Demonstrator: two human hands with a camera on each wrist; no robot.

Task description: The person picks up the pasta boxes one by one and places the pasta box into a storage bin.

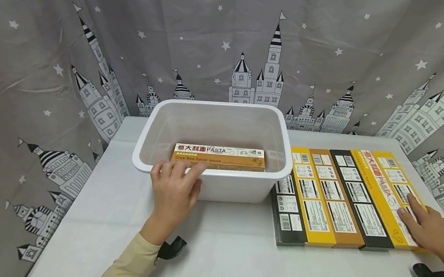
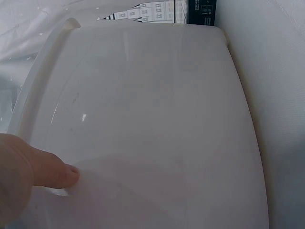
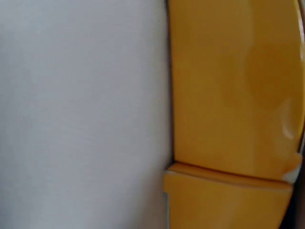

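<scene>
A white plastic bin (image 1: 217,185) stands on the table, its mouth facing up. My left hand (image 1: 174,192) grips the near rim, fingers hooked over it; the left wrist view shows the thumb (image 2: 55,171) against the outer wall. Inside the bin lies a brown and white pasta box (image 1: 220,157) marked crab roe flavor sauce. My right hand (image 1: 432,228) rests on the yellow pasta boxes (image 1: 385,194) at the right end of a row, thumb and index finger extended over the printed faces. Close up, the right wrist view shows yellow box sides (image 3: 233,95), one stepped against another.
Left of the yellow boxes lie a black box (image 1: 362,196), a brown box (image 1: 337,194), another yellow box (image 1: 314,196) and another black box (image 1: 289,212) beside the bin. A grey castle-print curtain (image 1: 200,29) hangs behind the white table (image 1: 227,255).
</scene>
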